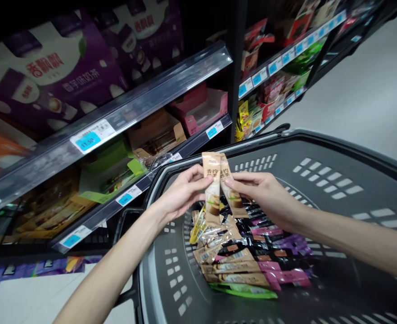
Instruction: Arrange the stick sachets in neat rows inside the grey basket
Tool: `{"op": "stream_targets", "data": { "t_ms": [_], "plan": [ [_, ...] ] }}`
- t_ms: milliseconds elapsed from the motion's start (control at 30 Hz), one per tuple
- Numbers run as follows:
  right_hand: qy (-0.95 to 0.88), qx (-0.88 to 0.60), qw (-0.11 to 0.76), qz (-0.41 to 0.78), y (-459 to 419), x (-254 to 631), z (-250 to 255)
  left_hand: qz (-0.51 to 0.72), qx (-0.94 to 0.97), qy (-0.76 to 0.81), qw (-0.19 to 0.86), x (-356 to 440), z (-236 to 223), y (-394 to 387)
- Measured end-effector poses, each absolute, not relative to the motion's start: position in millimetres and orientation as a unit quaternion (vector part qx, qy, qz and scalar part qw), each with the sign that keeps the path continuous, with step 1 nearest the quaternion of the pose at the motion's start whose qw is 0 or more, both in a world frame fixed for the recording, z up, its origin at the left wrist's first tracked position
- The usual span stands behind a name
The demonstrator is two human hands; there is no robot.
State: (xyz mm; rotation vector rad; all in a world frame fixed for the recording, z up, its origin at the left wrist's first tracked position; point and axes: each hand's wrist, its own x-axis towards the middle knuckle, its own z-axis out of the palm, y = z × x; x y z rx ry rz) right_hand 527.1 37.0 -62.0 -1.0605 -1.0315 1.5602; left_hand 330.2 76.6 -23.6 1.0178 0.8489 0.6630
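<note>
My left hand (185,191) pinches a tan milk tea sachet (212,202) between thumb and fingers. A second tan sachet (236,204) is gripped in my right hand (262,186). The two sachets stand nearly upright, side by side, their tops overlapping. Both hands are over a grey shopping basket (354,180) with slotted walls. Below them in the basket lie several tan sachets (232,267), pink sachets (293,277), dark and purple sachets (295,244), a green one (242,290) and a yellow one (197,227).
Store shelves run along the left, with purple gift boxes (66,76) above. On the lower shelf are a green display box (107,157), a brown box (161,130) and a pink box (198,108). Bagged goods (272,94) fill shelves farther back. Pale floor (370,90) lies at right.
</note>
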Motion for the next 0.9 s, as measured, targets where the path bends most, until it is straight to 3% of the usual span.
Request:
{"op": "stream_targets", "data": {
  "t_ms": [167,400,733,900],
  "plan": [
    [-0.446,-0.457,0.438,0.633,34.9,524.6,-62.3,0.270,0.495,0.375,0.735,329.4,-26.4,73.8],
    [-0.506,-0.422,0.390,0.643,31.8,522.1,-45.1,0.320,0.500,0.396,0.701,331.3,-28.8,72.7],
    [-0.520,-0.447,0.412,0.600,30.9,521.2,-53.0,0.363,0.544,0.333,0.680,335.7,-33.4,68.9],
    [-0.522,-0.463,0.419,0.581,30.7,518.6,-46.4,0.377,0.607,0.332,0.616,334.5,-37.5,68.9]
  ]
}}
